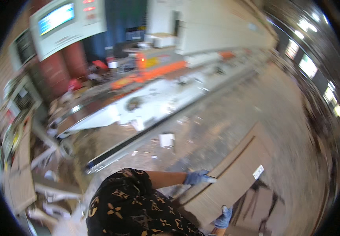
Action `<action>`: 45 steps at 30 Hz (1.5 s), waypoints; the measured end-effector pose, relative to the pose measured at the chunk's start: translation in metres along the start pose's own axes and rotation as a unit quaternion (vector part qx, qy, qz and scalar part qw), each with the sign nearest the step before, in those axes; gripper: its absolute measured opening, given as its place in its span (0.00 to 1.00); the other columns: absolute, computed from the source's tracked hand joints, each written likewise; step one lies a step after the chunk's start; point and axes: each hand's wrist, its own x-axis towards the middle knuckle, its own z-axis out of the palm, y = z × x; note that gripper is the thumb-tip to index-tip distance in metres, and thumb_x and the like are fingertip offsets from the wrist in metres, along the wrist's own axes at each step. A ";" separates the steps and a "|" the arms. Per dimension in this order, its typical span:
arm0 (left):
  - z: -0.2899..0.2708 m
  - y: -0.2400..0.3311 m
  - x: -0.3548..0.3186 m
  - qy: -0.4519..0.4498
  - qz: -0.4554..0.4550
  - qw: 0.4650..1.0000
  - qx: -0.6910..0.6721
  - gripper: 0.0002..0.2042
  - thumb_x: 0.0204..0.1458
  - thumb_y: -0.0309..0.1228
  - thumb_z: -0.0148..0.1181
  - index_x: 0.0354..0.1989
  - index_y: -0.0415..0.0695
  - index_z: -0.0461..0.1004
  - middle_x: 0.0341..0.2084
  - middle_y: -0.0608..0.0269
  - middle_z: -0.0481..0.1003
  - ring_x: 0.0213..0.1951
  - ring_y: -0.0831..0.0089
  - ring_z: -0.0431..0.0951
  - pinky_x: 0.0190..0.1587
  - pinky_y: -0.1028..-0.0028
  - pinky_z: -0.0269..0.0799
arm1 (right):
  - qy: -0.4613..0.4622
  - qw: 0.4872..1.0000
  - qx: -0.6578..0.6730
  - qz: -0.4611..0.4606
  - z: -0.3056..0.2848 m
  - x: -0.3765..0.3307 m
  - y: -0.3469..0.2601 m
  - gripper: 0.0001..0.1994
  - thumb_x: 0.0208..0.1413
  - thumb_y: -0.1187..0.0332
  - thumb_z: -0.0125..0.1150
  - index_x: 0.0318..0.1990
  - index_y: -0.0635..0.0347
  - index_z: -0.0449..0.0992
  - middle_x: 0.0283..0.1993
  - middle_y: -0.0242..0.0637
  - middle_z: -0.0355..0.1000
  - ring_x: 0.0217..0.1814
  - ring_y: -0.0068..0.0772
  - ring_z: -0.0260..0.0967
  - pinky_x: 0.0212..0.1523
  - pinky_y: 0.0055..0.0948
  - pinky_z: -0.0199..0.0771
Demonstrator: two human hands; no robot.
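Note:
A long, flat piece of brown cardboard (227, 183), perhaps a folded carton, slants across the lower right of the head view. A small white label (258, 172) is stuck near its right edge. My left hand (196, 177), in a blue-grey glove, grips its left long edge, with part of the fingers hidden. On the opposite edge, nearer to me, my gloved right hand (223, 217) has its thumb on top of the board; the other fingers are out of sight beneath it. More brown cardboard (262, 206) lies below and to the right of this hand.
A long machine with a white bed (154, 100) and orange parts runs diagonally ahead, edged by a metal rail (138, 139). White scraps (166, 140) litter the floor. A control panel with a screen (56, 19) stands at upper left, and cluttered cardboard (20, 177) at left.

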 end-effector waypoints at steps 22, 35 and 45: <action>-0.124 -0.076 -0.560 0.792 0.174 0.578 -0.092 0.13 0.48 0.28 0.59 0.42 0.36 0.73 0.35 0.66 0.75 0.40 0.76 0.72 0.44 0.75 0.69 | -0.393 0.854 0.050 0.337 0.513 0.072 0.220 0.23 0.56 0.60 0.53 0.57 0.62 0.62 0.55 0.41 0.65 0.57 0.38 0.61 0.59 0.37 0.59; -0.064 -0.131 -0.591 0.856 0.143 0.490 -0.088 0.18 0.50 0.32 0.57 0.49 0.38 0.69 0.45 0.62 0.71 0.47 0.72 0.68 0.52 0.70 0.64 | -0.071 0.960 -0.024 0.270 0.693 0.067 0.407 0.23 0.59 0.55 0.46 0.59 0.54 0.58 0.59 0.39 0.60 0.56 0.42 0.63 0.49 0.47 0.68; -0.065 -0.138 -0.592 0.871 0.117 0.464 -0.113 0.22 0.47 0.36 0.59 0.50 0.37 0.68 0.44 0.59 0.71 0.46 0.69 0.71 0.53 0.68 0.65 | -0.261 0.851 -0.342 0.301 0.757 0.140 0.384 0.26 0.51 0.40 0.51 0.39 0.56 0.72 0.33 0.34 0.74 0.26 0.30 0.72 0.33 0.45 0.71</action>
